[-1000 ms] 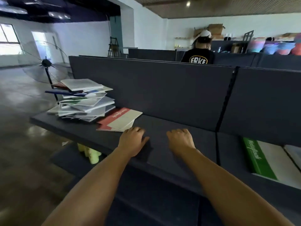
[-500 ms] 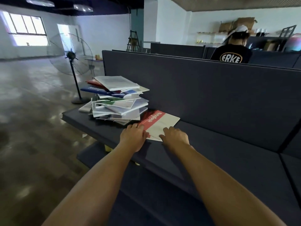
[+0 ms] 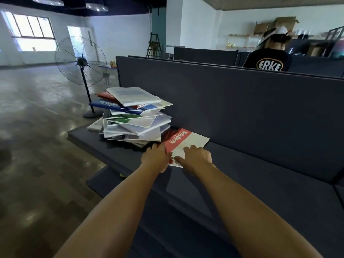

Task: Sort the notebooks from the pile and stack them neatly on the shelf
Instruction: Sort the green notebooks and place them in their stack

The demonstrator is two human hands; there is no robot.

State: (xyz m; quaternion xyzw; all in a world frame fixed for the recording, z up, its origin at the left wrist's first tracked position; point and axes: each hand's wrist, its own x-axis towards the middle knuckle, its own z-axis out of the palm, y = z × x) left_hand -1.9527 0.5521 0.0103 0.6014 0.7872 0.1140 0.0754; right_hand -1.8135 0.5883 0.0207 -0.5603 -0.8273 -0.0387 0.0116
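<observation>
My left hand [image 3: 156,158] lies palm down at the near left corner of the red-and-white notebook [image 3: 186,144], its fingers curled over the red edge and the thumb pressed toward the near edge, so it seems to be taking hold of that corner; how firm the grip is I cannot tell. My right hand [image 3: 197,157] rests palm down on the white part of the same cover, fingers loosely bent and spread on the paper, the thumb reaching along the near edge toward my left hand. Both forearms stretch forward from the bottom of the view.

The notebook lies flat on the dark shelf [image 3: 242,175], its far left end tucked against the foot of the pile of notebooks [image 3: 134,118]. Its red band carries the word "Notebook" in white. The pile stands just to the left, at the shelf's left end, an untidy heap of white, blue, green and red covers lying askew, with a white one on top.

Behind the shelf rises a dark back panel [image 3: 232,101]. Beyond its top edge is a person in a black shirt [image 3: 268,61] lettered "ERKE" and a white cap. To the left, on the polished concrete floor [image 3: 37,127], stands a pedestal fan [image 3: 81,61].
</observation>
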